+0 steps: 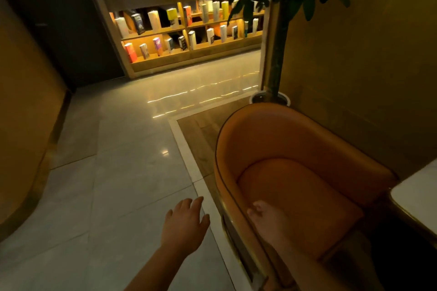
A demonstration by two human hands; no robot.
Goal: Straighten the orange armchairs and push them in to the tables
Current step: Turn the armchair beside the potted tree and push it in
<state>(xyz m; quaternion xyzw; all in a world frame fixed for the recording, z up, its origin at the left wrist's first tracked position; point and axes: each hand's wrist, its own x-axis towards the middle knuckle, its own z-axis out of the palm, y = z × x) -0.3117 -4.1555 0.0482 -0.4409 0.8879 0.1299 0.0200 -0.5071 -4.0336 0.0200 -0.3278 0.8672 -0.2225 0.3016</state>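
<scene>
An orange armchair (295,149) with a rounded back stands on a wood floor strip at the right, its seat facing a white table (418,194) at the right edge. My right hand (266,218) lies at the chair's near arm, fingers curled over the inner side of the rim. My left hand (185,224) hovers over the tiled floor just left of the chair, fingers straight and spread, touching nothing. The chair's legs are hidden.
A potted tree (275,73) stands right behind the chair against the yellow wall. A lit bookshelf (189,30) lines the far side of the glossy tiled aisle (123,172). A curved yellow wall (21,125) bounds the left.
</scene>
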